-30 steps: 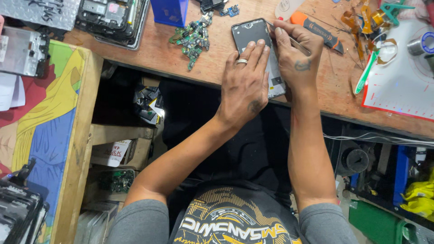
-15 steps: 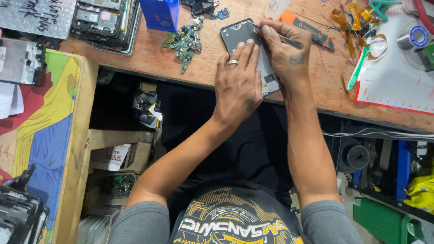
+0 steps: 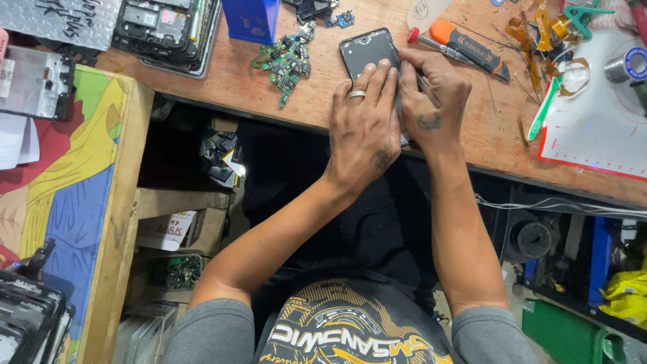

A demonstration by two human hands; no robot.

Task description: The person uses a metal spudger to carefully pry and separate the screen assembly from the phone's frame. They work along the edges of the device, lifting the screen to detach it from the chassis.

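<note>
Now the dark phone point(image 3: 366, 50) is pinned flat to the wooden bench point(image 3: 317, 101) by the left hand point(image 3: 364, 128), while thin tweezers point(image 3: 426, 89) are pinched in the right hand point(image 3: 431, 101).

The wooden surface point(image 3: 323, 101) carries a dark phone point(image 3: 367, 50) under the left hand point(image 3: 364, 128), green circuit boards point(image 3: 286, 61) left of it, and an orange-handled knife point(image 3: 468, 47) and white mat point(image 3: 600, 121) beyond the right hand point(image 3: 431, 101).

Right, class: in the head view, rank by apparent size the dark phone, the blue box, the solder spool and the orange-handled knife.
Largest to smallest:
1. dark phone, partly covered by hands
2. blue box, cut by the frame edge, so unsure against the phone
3. orange-handled knife
4. solder spool
</note>
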